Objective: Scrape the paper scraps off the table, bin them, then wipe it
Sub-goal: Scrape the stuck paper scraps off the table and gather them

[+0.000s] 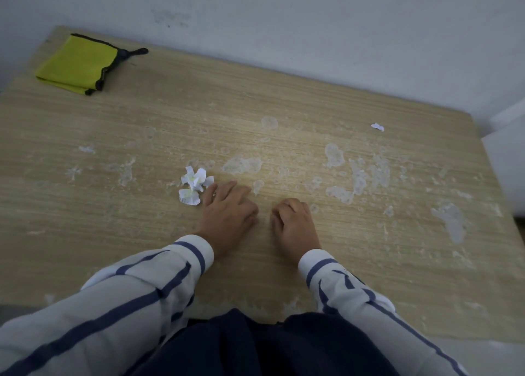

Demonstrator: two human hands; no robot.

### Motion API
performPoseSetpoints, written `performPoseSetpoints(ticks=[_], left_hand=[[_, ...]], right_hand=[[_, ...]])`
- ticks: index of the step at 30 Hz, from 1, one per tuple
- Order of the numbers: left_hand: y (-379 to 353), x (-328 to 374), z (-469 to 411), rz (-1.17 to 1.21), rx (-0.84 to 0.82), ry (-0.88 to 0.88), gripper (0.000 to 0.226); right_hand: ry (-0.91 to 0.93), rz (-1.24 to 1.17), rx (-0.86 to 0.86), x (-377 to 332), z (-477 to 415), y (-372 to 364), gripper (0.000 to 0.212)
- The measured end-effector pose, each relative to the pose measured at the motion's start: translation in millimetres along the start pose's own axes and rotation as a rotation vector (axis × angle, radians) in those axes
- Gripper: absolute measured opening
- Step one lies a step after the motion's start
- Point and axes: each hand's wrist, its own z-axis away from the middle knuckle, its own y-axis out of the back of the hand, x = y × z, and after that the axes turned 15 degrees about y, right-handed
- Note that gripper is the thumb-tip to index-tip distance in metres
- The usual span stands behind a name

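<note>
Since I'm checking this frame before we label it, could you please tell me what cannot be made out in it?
- Bin: none appears in the head view; it lies outside the frame.
- Right hand: fingers curled under, so the palm hides whether it holds a scrap.
- Left hand: its fingertips meet the crumpled paper pile; actual grip unclear.
- Print on the pile: too small.
- Small scrap: too small to tell whether it is loose or stuck.
- Table near edge: covered by sleeves and dark clothing.

Place: I read it as a plain room, office or dorm, can't tell which | Counter: wood-grain laminate, blotched with whitish residue, pushed against a wall | Wall: bare, pale, scuffed | Cloth: folded yellow, far left corner | Scraps: crumpled paper
</note>
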Motion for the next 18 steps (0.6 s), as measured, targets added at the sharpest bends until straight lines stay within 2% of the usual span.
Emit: performPoseSetpoints(ticks=[5,8,12,16,18], left_hand=[[2.4,-6.6,3.2,0.051,0.015,-0.111,0.031],[3.3,-14.8,2.2,0.038,-0.015,-0.198,0.03],[8.0,-11.4,-2.9,-0.071,-0.006,-0.265,0.03],[2.8,-7.2,-4.4,-0.156,0.081,-0.387,0.012],[0.1,-3.1,-5.3,-0.164,0.138,-0.435,0.02]], right_hand=[[0.011,0.002,-0.025,2.6,3.2,0.1,0.026],[0.022,0.014,-0.037,2.7,3.2,1.8,0.029],[0.043,0.032,-0.059,-0.4,2.8,4.4,0.045],[0.031,0.031,-0.063,-3.2,2.2,6.2,0.039],[0.026,0.032,-0.065,-4.5,1.8,6.9,0.039]])
